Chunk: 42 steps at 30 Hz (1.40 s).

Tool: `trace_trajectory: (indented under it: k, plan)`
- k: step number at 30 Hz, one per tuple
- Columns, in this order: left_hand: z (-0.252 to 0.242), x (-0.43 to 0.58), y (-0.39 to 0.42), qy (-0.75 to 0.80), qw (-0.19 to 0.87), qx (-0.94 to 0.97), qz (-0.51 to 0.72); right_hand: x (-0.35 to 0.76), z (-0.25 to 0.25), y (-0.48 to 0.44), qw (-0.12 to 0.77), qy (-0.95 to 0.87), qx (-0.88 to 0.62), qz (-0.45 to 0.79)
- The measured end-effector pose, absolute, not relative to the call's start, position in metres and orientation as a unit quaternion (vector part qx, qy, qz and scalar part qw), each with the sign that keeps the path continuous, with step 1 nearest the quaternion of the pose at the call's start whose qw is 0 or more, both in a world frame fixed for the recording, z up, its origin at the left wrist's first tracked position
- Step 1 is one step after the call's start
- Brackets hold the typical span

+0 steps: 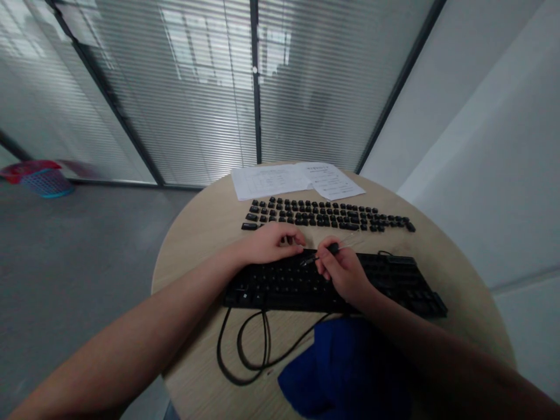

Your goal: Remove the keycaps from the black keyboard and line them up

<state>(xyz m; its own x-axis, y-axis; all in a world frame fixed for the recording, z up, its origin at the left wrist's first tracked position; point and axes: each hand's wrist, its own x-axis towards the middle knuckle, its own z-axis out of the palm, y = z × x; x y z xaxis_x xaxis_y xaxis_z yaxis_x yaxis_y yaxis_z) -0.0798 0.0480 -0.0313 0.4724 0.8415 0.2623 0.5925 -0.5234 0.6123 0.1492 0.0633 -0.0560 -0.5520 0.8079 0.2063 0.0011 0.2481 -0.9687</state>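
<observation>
A black keyboard [289, 290] lies on the round tabletop [192, 251], its long axis running sideways across the person's front. Both hands work over it. The right hand [345, 271] sits above the keyboard's middle, fingers closed round the dark handle of what looks like a wire keycap puller [333, 248]. One end of the puller slants left and down over the upper rows, so that hand is nearest the middle keys; contact with a key cannot be told. The left hand [275, 242] rests at the keyboard's far edge, left of the puller's tip, its fingers loosely curled with a gap to the thumb; whether it pinches anything is unclear. Beyond the keyboard stand rows of loose keycaps [350, 226]; on its near side, a looped cable [238, 383].
</observation>
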Motion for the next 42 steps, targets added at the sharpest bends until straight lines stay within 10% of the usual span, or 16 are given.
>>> trace_trajectory:
  k: [29,42]
  plan:
    - [-0.02,-0.087,0.043,0.398,0.381,0.785,0.283,0.142,-0.057,0.063,0.379,-0.671,-0.297,0.563]
    - [-0.019,-0.099,0.066,0.454,0.237,0.813,0.276,0.138,-0.068,0.073,0.419,-0.661,-0.289,0.551]
